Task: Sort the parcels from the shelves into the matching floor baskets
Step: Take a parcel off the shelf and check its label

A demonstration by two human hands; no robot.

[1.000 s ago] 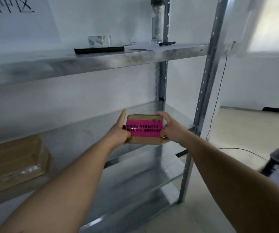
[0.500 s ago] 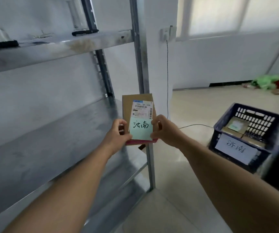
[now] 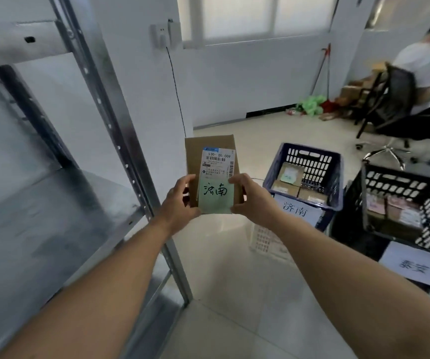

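I hold a small brown cardboard parcel (image 3: 210,146) upright in front of me, with a white shipping label and a pale green note handwritten 济南. My left hand (image 3: 179,203) grips its lower left edge and my right hand (image 3: 250,200) grips its lower right edge. To the right on the floor stands a dark blue basket (image 3: 309,156) with a paper sign reading 济南; several brown parcels lie inside. A black basket (image 3: 400,180) with another paper sign stands further right, also holding parcels.
The metal shelf unit (image 3: 120,141) fills the left, its upright post just left of my hands. A white basket (image 3: 265,242) sits on the floor below my right forearm. A person sits on a black swivel chair (image 3: 392,99) at the far right. A cable hangs down the wall.
The view has swung right, away from the shelf toward the floor baskets. The parcel, first flat with pink tape showing, now stands upright with its label facing me. Both hands still hold it.
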